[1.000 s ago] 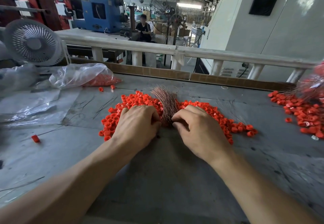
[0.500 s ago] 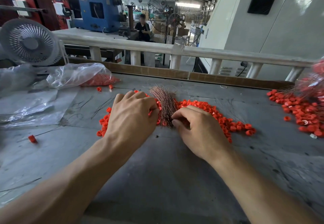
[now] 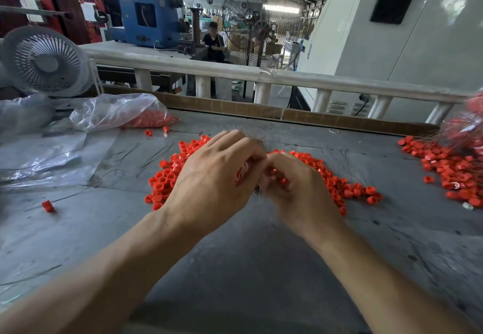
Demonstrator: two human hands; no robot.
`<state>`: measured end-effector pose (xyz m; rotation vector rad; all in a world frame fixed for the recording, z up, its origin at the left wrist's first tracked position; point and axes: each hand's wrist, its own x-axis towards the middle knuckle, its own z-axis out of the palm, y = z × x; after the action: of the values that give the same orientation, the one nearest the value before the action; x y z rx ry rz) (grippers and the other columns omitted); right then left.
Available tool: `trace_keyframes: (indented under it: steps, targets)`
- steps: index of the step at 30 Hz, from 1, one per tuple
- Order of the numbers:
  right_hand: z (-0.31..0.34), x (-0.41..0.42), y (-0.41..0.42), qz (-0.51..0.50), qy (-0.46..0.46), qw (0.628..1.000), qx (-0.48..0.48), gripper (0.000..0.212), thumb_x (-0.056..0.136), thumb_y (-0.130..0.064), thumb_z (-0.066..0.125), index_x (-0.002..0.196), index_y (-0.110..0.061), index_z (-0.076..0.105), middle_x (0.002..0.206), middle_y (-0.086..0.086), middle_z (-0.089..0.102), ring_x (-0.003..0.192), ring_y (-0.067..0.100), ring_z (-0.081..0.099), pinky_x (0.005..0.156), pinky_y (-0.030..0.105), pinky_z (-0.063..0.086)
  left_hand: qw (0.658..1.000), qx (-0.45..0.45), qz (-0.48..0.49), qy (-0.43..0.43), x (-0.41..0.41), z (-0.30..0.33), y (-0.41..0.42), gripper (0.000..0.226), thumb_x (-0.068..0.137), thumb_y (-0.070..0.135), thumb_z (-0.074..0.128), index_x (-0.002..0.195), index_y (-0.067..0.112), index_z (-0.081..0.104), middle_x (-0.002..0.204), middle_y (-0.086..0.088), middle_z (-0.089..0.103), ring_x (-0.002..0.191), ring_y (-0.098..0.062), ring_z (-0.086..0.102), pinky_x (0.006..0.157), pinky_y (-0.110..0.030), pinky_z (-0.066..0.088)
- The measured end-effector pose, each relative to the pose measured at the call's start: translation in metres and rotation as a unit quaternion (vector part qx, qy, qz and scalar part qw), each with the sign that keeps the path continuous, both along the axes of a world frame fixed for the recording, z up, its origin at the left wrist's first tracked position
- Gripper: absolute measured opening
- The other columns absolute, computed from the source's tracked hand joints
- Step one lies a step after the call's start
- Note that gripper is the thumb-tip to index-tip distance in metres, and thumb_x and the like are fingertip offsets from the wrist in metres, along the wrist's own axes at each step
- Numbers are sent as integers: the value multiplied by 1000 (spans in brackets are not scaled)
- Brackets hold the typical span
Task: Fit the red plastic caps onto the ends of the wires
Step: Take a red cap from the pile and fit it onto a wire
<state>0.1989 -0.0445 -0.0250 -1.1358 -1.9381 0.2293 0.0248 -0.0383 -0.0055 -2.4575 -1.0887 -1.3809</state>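
Table [image 3: 235, 268]: grey, scuffed top under both hands, a cardboard strip along its far edge.
Cabinet [image 3: 418, 33]: pale machine housing, far and right of the grip.
Fan [image 3: 45, 62]: white, far left of the grip, behind the bag.
Bag [image 3: 115, 111]: clear plastic, left and beyond the hands, red caps showing through its right end.
Cap pile [image 3: 167, 179]: loose red caps spread on the table beneath and on either side of the hands.
Second pile [image 3: 449, 166]: more caps well to the right of the grip.
Left hand [image 3: 211, 179]: fingers curled round the wires, lifted just above the cap pile.
Right hand [image 3: 298, 184]: fingers bent inward, touching the left hand's fingertips; bits of red show between the fingers, but whether a cap is pinched cannot be told.
Wires [image 3: 251, 136]: thin coppery bundle inside the left grip, its frayed tips poking out beyond the knuckles, the lower ends showing between the two hands.
Stray cap [image 3: 48, 206]: alone, far left of the grip.
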Motion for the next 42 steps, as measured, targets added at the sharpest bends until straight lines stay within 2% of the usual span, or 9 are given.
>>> trace_keyframes:
  steps: [2, 6, 9, 13, 17, 19, 24, 31, 42]
  targets:
    - [1, -1, -2, 7, 16, 1000, 22, 40, 93, -9, 67, 83, -46, 54, 82, -9, 59, 77, 12, 59, 66, 20, 43, 1000, 1, -20, -11, 0, -1, -1, 7, 98, 24, 68, 97, 17, 69, 93, 14, 58, 84, -3, 51, 77, -10, 37]
    - [1, -2, 0, 12, 66, 998, 22, 7, 95, -13, 70, 92, -18, 74, 93, -5, 67, 88, 11, 64, 75, 23, 50, 997, -13, -34, -74, 0, -3, -1, 5, 97, 24, 67, 95, 20, 68, 86, 24, 54, 78, 2, 54, 71, -7, 39]
    - [-1, 1, 2, 6, 140, 990, -19, 8, 97, -18, 68, 96, -19, 76, 97, -10, 71, 94, 11, 67, 78, 32, 55, 989, -54, -42, -131, -1, -6, 2, 4, 97, 22, 67, 93, 22, 68, 84, 22, 62, 76, -7, 61, 63, -13, 43]
    - [0, 2, 0, -14, 252, 966, -49, 15, 104, -14, 58, 97, -18, 71, 89, -2, 75, 79, 17, 75, 66, 41, 61, 984, -117, 36, -129, -6, -13, 12, 9, 97, 26, 64, 89, 30, 66, 77, 15, 63, 73, -9, 61, 62, -22, 47]
    - [8, 9, -3, -43, 373, 926, -42, 18, 106, -13, 52, 96, -12, 67, 69, 3, 67, 56, 17, 64, 47, 31, 54, 978, -157, 120, -72, -13, -18, 22, 11, 93, 22, 64, 85, 30, 66, 78, 16, 63, 74, -8, 62, 78, -36, 49]
    - [10, 14, -2, -62, 405, 911, -52, 19, 107, -14, 52, 95, -12, 68, 63, 0, 61, 52, 15, 56, 42, 29, 47, 973, -161, 161, -35, -17, -19, 26, 12, 91, 21, 64, 85, 30, 67, 83, 15, 64, 83, -13, 61, 87, -36, 42]
    - [2, 15, 0, -87, 384, 914, -101, 20, 106, -16, 53, 95, -15, 71, 65, -3, 63, 53, 12, 54, 41, 26, 44, 964, -170, 200, 31, -21, -25, 30, 12, 92, 22, 64, 89, 33, 69, 94, 15, 65, 97, -14, 54, 84, -29, 25]
    - [1, 8, 0, -91, 339, 928, -122, 19, 103, -13, 57, 91, -16, 72, 71, 0, 71, 56, 10, 61, 42, 25, 49, 963, -176, 189, 78, -21, -30, 35, 14, 94, 35, 68, 107, 39, 72, 110, 15, 65, 110, -14, 51, 94, -34, 28]
    - [-5, 4, 1, -94, 281, 947, -122, 21, 102, -16, 59, 90, -27, 73, 76, -6, 74, 61, 8, 69, 44, 22, 49, 957, -194, 189, 105, -17, -32, 40, 16, 92, 36, 68, 107, 39, 70, 109, 15, 62, 112, -14, 49, 98, -34, 26]
